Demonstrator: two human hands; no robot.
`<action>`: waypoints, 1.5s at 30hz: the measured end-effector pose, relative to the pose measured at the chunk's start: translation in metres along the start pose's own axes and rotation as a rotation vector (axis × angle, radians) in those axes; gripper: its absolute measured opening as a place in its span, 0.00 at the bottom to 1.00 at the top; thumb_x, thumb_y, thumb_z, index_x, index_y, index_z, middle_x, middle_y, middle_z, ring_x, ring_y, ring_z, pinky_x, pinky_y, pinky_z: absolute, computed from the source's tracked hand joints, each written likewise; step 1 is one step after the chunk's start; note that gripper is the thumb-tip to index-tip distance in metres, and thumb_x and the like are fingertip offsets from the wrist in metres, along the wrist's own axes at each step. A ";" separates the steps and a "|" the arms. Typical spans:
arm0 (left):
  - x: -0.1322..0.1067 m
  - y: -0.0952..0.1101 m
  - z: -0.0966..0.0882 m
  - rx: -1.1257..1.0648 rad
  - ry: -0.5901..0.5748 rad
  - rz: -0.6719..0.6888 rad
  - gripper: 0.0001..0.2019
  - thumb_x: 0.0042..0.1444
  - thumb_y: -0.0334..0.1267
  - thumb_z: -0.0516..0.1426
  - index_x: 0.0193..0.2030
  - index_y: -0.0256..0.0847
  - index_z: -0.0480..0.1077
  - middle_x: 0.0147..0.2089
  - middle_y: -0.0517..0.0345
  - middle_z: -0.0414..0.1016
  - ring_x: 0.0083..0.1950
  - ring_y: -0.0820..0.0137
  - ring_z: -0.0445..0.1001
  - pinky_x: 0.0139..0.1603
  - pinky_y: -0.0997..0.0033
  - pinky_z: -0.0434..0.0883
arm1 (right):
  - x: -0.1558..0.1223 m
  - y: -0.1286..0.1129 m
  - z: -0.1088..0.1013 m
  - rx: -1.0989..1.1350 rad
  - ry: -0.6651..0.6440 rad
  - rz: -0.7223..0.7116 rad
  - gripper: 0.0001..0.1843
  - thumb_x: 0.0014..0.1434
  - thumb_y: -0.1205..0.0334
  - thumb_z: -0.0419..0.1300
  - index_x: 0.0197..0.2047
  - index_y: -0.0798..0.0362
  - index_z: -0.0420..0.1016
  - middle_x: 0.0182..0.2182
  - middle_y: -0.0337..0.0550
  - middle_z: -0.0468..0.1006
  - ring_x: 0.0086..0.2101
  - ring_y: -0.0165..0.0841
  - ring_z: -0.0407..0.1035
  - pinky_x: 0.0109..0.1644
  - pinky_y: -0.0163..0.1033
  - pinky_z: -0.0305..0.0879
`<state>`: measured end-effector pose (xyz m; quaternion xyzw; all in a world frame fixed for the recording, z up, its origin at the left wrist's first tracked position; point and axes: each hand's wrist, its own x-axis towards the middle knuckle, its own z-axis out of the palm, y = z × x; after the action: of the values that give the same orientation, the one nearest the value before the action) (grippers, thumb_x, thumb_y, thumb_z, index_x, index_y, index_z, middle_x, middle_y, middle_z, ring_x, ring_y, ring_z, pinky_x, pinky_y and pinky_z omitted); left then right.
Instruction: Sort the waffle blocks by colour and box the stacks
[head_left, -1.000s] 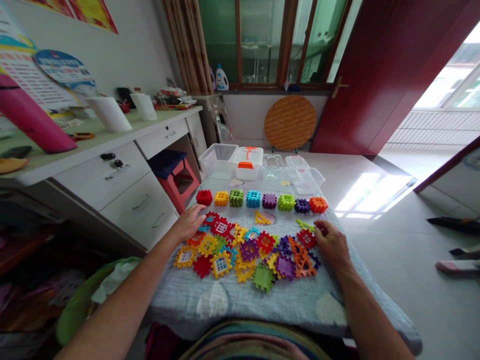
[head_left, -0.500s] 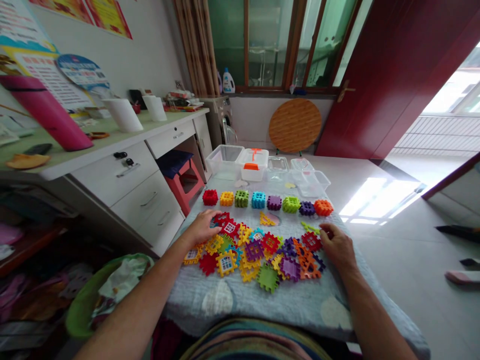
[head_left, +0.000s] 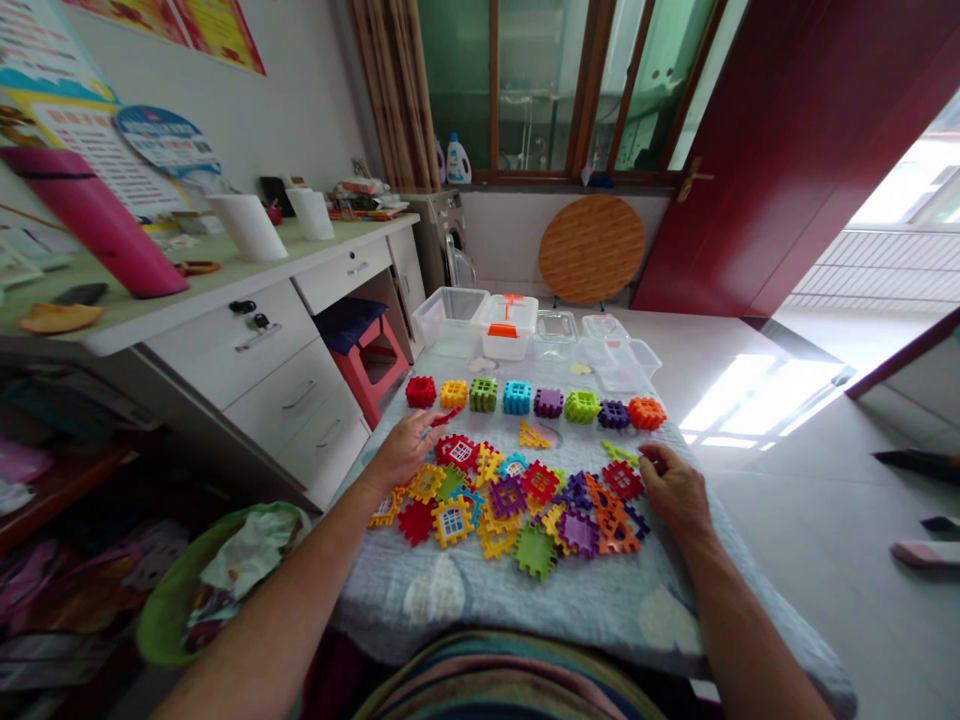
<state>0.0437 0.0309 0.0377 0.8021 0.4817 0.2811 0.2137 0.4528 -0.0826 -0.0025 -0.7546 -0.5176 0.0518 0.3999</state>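
Note:
My left hand [head_left: 405, 450] is closed in a pinch on a red toothed plastic building piece [head_left: 448, 417], raised tilted above the left part of the pile. Below it lie a red window piece [head_left: 459, 453], a yellow piece [head_left: 427, 482] and a plain red piece [head_left: 417, 522]. My right hand [head_left: 675, 490] rests at the pile's right side, its fingers loosely bent and slightly apart, with nothing visible in them. Beside its fingertips are a red square piece [head_left: 622, 480] and a light green piece [head_left: 619, 453].
Behind the pile runs a row of assembled colour cubes, from a red cube [head_left: 421, 392] to an orange one [head_left: 647, 412]. A yellow triangular piece [head_left: 533, 435] lies between. Clear plastic boxes [head_left: 450, 320] and a lidded box with orange handle [head_left: 510, 342] stand at the table's far end.
My left hand has lifted a red piece off the left of the pile and turned it, raising it slightly toward the row of cubes. My right hand stays in place.

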 end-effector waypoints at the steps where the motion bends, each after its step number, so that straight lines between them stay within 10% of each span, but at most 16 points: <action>1: 0.000 0.004 -0.002 -0.019 -0.019 -0.001 0.18 0.62 0.47 0.48 0.49 0.41 0.72 0.47 0.52 0.76 0.50 0.62 0.74 0.53 0.63 0.68 | 0.000 0.000 0.000 0.001 0.000 -0.001 0.22 0.51 0.49 0.52 0.39 0.55 0.78 0.29 0.46 0.78 0.26 0.35 0.68 0.36 0.41 0.66; 10: 0.002 0.034 0.008 -0.091 -0.199 -0.061 0.18 0.64 0.46 0.46 0.55 0.42 0.67 0.28 0.65 0.72 0.28 0.70 0.70 0.34 0.72 0.67 | 0.000 0.001 0.000 0.017 0.013 -0.021 0.20 0.51 0.50 0.53 0.38 0.54 0.78 0.29 0.45 0.79 0.27 0.35 0.69 0.37 0.41 0.66; 24: 0.003 0.013 0.010 0.299 -0.205 0.035 0.20 0.53 0.27 0.50 0.51 0.37 0.72 0.54 0.46 0.73 0.57 0.57 0.69 0.62 0.57 0.63 | 0.000 -0.001 -0.001 0.017 -0.003 -0.004 0.21 0.51 0.50 0.52 0.38 0.55 0.78 0.28 0.46 0.78 0.26 0.35 0.68 0.36 0.42 0.66; 36: 0.020 0.018 0.009 0.298 -0.453 0.099 0.28 0.43 0.22 0.53 0.54 0.38 0.70 0.54 0.48 0.72 0.57 0.57 0.70 0.60 0.59 0.64 | 0.000 0.000 -0.001 -0.004 -0.011 -0.004 0.22 0.51 0.49 0.52 0.38 0.55 0.78 0.28 0.46 0.78 0.26 0.35 0.68 0.36 0.41 0.65; 45: 0.025 0.016 0.015 0.316 -0.410 0.130 0.24 0.43 0.23 0.54 0.49 0.39 0.72 0.47 0.51 0.73 0.50 0.61 0.72 0.53 0.65 0.68 | 0.000 0.000 0.000 0.008 -0.014 0.011 0.23 0.51 0.49 0.52 0.38 0.56 0.78 0.28 0.47 0.78 0.27 0.36 0.69 0.37 0.42 0.66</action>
<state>0.0734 0.0449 0.0420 0.8949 0.4138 0.0472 0.1602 0.4533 -0.0825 -0.0025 -0.7555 -0.5159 0.0614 0.3991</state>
